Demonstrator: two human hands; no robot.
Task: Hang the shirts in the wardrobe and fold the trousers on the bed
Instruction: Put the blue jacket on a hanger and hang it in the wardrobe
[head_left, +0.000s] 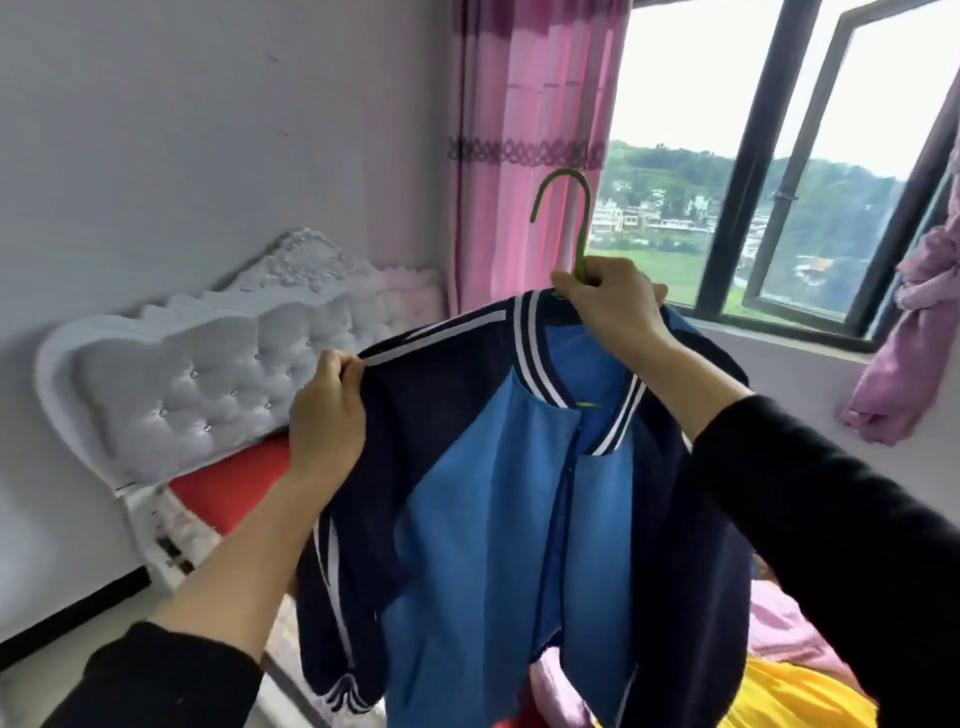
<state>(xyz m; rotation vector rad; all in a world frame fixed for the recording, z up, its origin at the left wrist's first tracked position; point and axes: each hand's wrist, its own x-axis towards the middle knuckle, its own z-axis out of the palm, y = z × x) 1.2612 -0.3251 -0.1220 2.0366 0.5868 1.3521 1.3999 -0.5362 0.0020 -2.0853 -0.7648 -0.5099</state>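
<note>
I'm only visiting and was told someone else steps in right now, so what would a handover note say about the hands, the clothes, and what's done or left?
Right hand: grips the green hanger just below its hook, at the collar.
Left hand: its fingers pinch one shoulder of the blue and navy jacket.
Things: the jacket is held up on the hanger in front of the bed; pink and yellow clothes lie low at the right.
Done: the jacket looks seated on the hanger.
Left: hang it in the wardrobe, which is not in view, then sort the other clothes.
</note>
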